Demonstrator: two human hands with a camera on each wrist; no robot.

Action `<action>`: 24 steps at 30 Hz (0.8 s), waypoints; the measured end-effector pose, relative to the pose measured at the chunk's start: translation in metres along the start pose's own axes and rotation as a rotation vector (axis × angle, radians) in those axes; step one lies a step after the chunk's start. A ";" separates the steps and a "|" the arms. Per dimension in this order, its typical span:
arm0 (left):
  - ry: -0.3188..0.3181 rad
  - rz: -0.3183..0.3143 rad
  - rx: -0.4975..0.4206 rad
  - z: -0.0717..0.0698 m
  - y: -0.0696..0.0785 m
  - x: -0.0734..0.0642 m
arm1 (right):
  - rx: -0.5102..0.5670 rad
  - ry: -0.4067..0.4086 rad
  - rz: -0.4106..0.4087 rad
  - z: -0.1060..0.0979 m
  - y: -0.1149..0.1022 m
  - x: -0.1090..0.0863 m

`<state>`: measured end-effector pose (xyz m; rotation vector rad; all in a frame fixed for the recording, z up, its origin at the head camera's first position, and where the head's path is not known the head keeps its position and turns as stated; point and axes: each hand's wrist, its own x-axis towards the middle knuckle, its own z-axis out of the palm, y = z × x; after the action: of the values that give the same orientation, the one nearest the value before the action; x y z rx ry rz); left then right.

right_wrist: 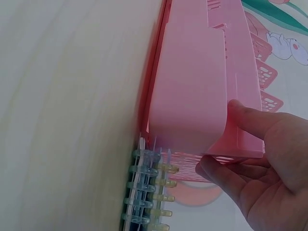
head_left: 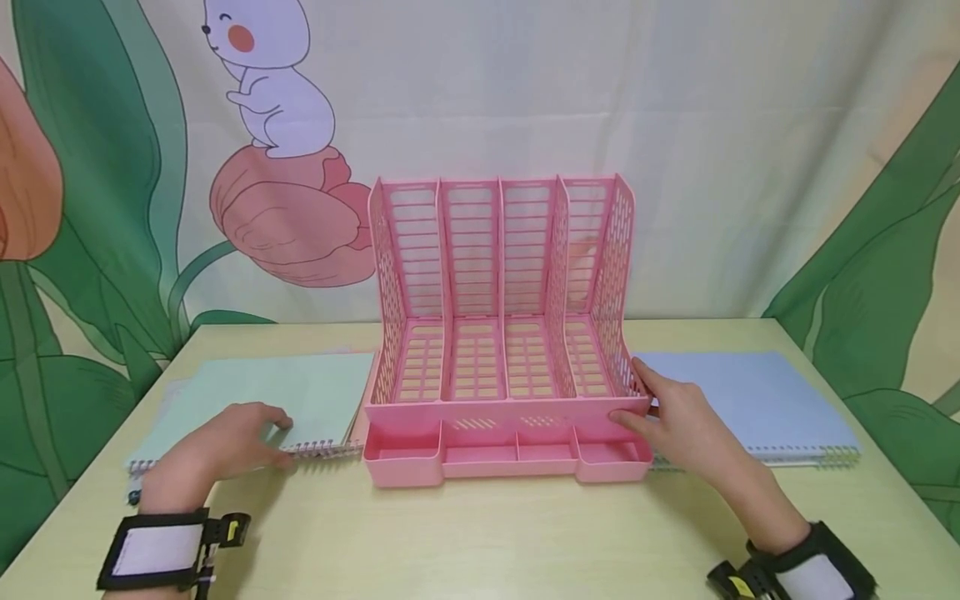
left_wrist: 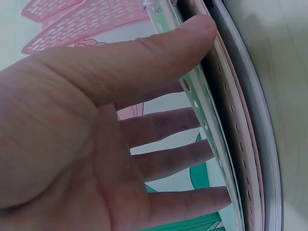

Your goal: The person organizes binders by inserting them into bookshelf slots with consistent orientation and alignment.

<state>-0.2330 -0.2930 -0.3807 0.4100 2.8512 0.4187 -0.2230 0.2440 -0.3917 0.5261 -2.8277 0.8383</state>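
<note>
A pink desk file organizer [head_left: 472,406] with upright dividers and a front row of small bins stands mid-table. My right hand [head_left: 678,421] grips its right front corner; in the right wrist view the thumb [right_wrist: 240,113] lies on the front panel, other fingers round the side. At the left, my left hand [head_left: 228,446] rests at the front edge of a stack of spiral notebooks topped by a mint green notebook [head_left: 300,383]. In the left wrist view its fingers [left_wrist: 163,161] are spread and fairly straight over the cover, with the thumb [left_wrist: 187,41] by the bound edge.
A blue spiral notebook [head_left: 750,400] lies on top of another at the right, its rings [right_wrist: 142,187] close beside the organizer. Behind the pale wooden table [head_left: 510,533] hangs a printed curtain [head_left: 712,167] with flowers and leaves.
</note>
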 end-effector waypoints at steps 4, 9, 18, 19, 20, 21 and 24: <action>-0.005 0.036 -0.008 -0.001 0.000 -0.001 | -0.006 0.003 -0.002 0.000 0.000 0.000; -0.003 0.058 -0.009 -0.001 -0.002 -0.001 | -0.007 0.005 -0.005 0.000 -0.001 0.000; 0.007 0.037 0.027 -0.001 -0.002 -0.002 | 0.002 0.002 -0.010 0.000 -0.002 0.000; 0.012 0.033 0.029 -0.001 -0.002 -0.003 | 0.001 -0.001 -0.005 0.000 -0.002 0.000; 0.015 0.027 0.029 -0.001 -0.002 -0.003 | 0.001 -0.001 -0.002 0.000 -0.002 0.000; 0.018 0.022 0.029 -0.002 -0.001 -0.004 | 0.003 -0.001 -0.005 0.000 -0.002 0.000; 0.022 0.010 0.021 -0.003 0.000 -0.005 | 0.008 -0.001 -0.010 -0.001 -0.004 0.000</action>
<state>-0.2292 -0.2950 -0.3771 0.4262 2.8786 0.3978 -0.2217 0.2418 -0.3890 0.5424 -2.8213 0.8484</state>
